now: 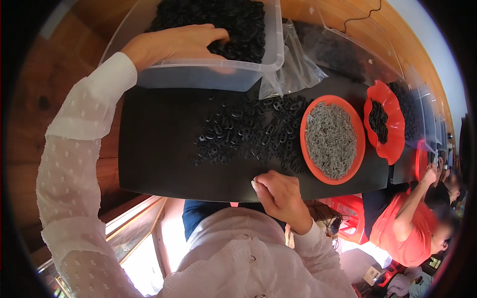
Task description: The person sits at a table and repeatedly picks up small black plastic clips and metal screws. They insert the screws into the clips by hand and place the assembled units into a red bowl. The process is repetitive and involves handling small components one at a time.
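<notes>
My left hand (186, 43) reaches over the rim of a clear plastic bin (198, 79) at the far left. Its fingers are apart, and their tips touch the heap of small black plastic pieces (238, 25) inside. Near the table's front edge, my right hand (282, 197) is closed, thumb against the curled fingers; whatever it may hold is hidden. Just beyond it, loose black pieces with holes (248, 131) lie scattered on the black table (159, 144). To their right sits an orange-red oval dish (361, 144) full of small grey rod-like parts (330, 141).
A red wavy-edged bowl (395, 131) with black pieces stands farther right. A clear plastic bag (295, 69) lies by the bin. More clear bins (422, 109) line the right side. A co-worker in a red top (405, 228) sits at right, near a red stool (348, 213).
</notes>
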{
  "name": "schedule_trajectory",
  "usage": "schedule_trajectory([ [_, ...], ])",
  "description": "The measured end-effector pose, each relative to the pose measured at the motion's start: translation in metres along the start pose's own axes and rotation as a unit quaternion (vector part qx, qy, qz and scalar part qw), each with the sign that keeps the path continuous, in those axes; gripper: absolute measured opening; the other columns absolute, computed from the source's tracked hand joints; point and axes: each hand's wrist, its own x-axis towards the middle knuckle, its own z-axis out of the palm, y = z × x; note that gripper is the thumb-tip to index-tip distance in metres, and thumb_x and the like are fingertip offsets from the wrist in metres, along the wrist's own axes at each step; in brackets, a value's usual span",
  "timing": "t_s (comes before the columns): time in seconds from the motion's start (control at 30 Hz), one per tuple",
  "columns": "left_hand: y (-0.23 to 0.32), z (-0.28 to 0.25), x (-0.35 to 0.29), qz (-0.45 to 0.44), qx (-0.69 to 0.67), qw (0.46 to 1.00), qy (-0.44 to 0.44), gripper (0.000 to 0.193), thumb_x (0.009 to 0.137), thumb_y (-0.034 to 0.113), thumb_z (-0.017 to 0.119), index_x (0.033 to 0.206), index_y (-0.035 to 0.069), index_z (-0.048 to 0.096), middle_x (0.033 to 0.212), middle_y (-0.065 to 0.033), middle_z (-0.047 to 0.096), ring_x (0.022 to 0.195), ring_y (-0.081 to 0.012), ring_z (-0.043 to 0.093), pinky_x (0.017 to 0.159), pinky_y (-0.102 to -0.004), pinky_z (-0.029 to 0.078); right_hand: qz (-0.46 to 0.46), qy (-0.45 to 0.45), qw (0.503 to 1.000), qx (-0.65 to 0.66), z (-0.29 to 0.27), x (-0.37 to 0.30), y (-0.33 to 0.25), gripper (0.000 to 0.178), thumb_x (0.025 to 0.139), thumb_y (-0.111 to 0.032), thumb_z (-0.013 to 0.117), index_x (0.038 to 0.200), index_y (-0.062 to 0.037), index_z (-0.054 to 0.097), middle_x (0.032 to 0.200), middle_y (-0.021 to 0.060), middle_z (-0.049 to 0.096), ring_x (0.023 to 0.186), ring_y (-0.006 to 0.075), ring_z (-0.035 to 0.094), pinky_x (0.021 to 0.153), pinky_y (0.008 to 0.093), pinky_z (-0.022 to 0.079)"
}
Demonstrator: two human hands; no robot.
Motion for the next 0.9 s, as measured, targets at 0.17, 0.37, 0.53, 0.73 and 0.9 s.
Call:
schedule_trajectory([
  [0.17, -0.002, 0.001, -0.001, -0.022, -0.064, 0.997, 0.046, 0.057, 0.079, 0.039, 0.067, 0.123, 0.003, 0.057, 0.123, -0.0194, 0.056, 0.12, -0.0318, 0.051, 0.1, -0.0388, 0.04, 0.013, 0.001, 1.0, 0.011, -0.001, 0.0, 0.0, 0.008, 0.082, 0.002, 0.065, 0.086, -0.0001, 0.058, 0.067, 0.0098, 0.056, 0.051, 0.0245, 0.054, 0.046, 0.0343, 0.041],
  [0.37, -0.017, -0.013, 0.004, -0.039, -0.232, 0.969, 0.078, 0.048, 0.077, 0.036, 0.068, 0.113, 0.005, 0.065, 0.088, -0.0072, 0.063, 0.075, -0.0136, 0.057, 0.058, -0.0304, 0.044, 0.004, 0.007, 1.0, 0.006, -0.001, -0.001, 0.002, 0.008, 0.084, -0.004, 0.066, 0.085, -0.0015, 0.058, 0.064, 0.0074, 0.053, 0.05, 0.0244, 0.054, 0.044, 0.0353, 0.041],
  [0.53, -0.026, -0.01, 0.005, -0.072, -0.297, 0.944, 0.126, 0.042, 0.077, 0.033, 0.066, 0.11, 0.007, 0.064, 0.066, -0.0011, 0.057, 0.052, -0.0041, 0.047, 0.041, -0.0219, 0.028, 0.006, 0.002, 1.0, 0.005, -0.002, -0.001, 0.0, 0.008, 0.084, -0.005, 0.065, 0.084, -0.0018, 0.058, 0.064, 0.0076, 0.053, 0.049, 0.0237, 0.054, 0.043, 0.0346, 0.041],
  [0.73, -0.025, -0.013, 0.0, -0.087, -0.378, 0.905, 0.178, 0.037, 0.082, 0.031, 0.066, 0.108, 0.005, 0.062, 0.068, -0.0012, 0.056, 0.046, -0.0035, 0.045, 0.036, -0.0183, 0.022, -0.002, 0.024, 1.0, 0.009, 0.002, -0.003, 0.003, 0.008, 0.084, -0.004, 0.066, 0.085, -0.0018, 0.058, 0.065, 0.008, 0.053, 0.051, 0.0261, 0.055, 0.045, 0.0356, 0.042],
  [0.9, -0.017, -0.034, -0.024, -0.053, -0.48, 0.852, 0.201, 0.027, 0.084, 0.022, 0.065, 0.103, 0.003, 0.063, 0.071, -0.0042, 0.059, 0.046, -0.0041, 0.046, 0.034, -0.0172, 0.026, -0.004, 0.015, 1.0, -0.011, 0.003, -0.003, 0.0, 0.009, 0.083, -0.004, 0.066, 0.085, -0.0019, 0.058, 0.066, 0.0093, 0.053, 0.053, 0.0276, 0.055, 0.046, 0.0368, 0.042],
])
